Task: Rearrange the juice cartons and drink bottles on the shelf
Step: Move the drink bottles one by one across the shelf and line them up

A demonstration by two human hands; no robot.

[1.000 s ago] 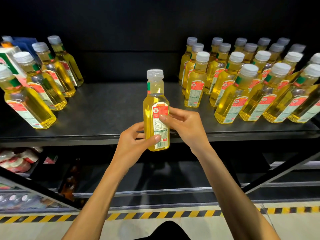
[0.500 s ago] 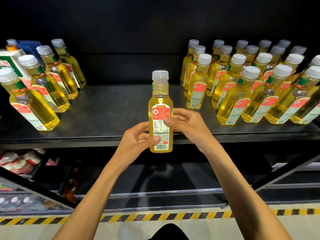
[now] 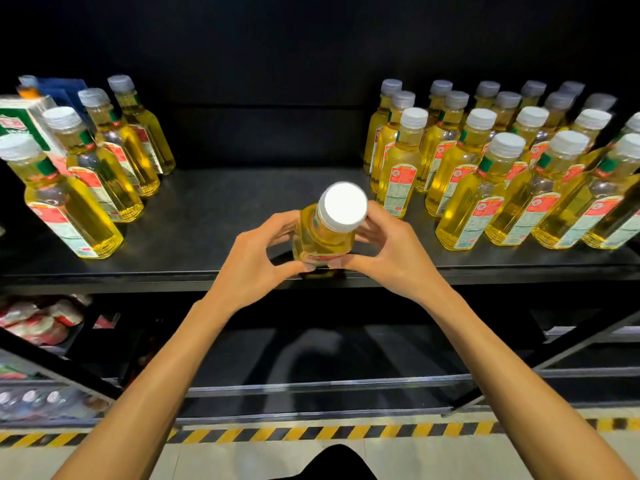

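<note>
head view: dark shelf (image 3: 214,216) carrying a dense block of yellow drink bottles (image 3: 485,188) on the right, labels mostly facing front, and a single diagonal row of the same bottles (image 3: 104,168) on the left, beside a green-and-white juice carton (image 3: 24,123) at far left. bare gap in the middle, probably the slot in use for sorting. held bottle (image 3: 323,237) over the front edge of that gap, tipped so the white cap (image 3: 343,206) points up at the camera, likely mid set-down; base contact with the shelf not clear. gripped low on the body from both sides for control: left hand (image 3: 252,268) and right hand (image 3: 394,258) each curled round it, thumbs at the front near the red label, fingers behind. neither hand loose or flat.
</note>
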